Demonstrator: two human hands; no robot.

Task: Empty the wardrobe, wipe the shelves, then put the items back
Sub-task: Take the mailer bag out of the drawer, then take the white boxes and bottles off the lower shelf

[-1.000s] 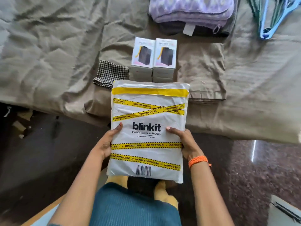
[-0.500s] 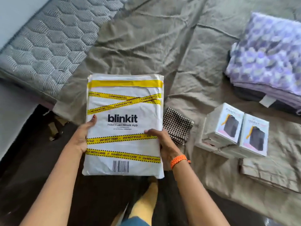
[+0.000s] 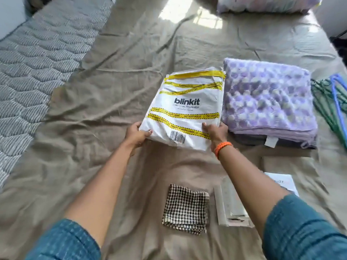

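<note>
On the bed sheet [image 3: 120,102], both outstretched hands grip the white package [image 3: 185,109].

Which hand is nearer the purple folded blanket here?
The right hand. It grips the white parcel's near right corner, right beside the purple blanket. The left hand holds the parcel's near left corner, with the parcel between it and the blanket.

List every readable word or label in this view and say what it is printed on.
"blinkit": white courier package, held by left hand and right hand.
"DO NOT FOLD", "HANDLE WITH CARE": its yellow tape.
Tagline, upper tape, barcode digits: blurred.
White box: print cut off, unreadable.
</note>
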